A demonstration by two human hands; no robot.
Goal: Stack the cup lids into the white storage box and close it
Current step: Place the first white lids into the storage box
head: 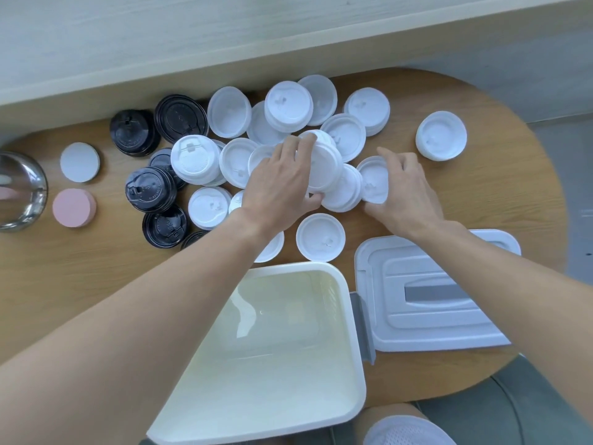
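Note:
Several white cup lids (288,106) lie scattered over the far half of the wooden table (80,271), with several black lids (150,189) to their left. My left hand (277,184) grips a short stack of white lids (322,165) in the middle of the pile. My right hand (406,191) holds one white lid (373,181) just right of that stack. The white storage box (282,358) stands open and empty at the near edge. Its grey-white cover (426,293) lies flat to the right of the box.
A steel bowl (19,191) sits at the far left edge, with a white disc (79,162) and a pink disc (73,207) beside it. A pale wall ledge (224,43) runs behind the table. A single white lid (441,136) lies apart at the right.

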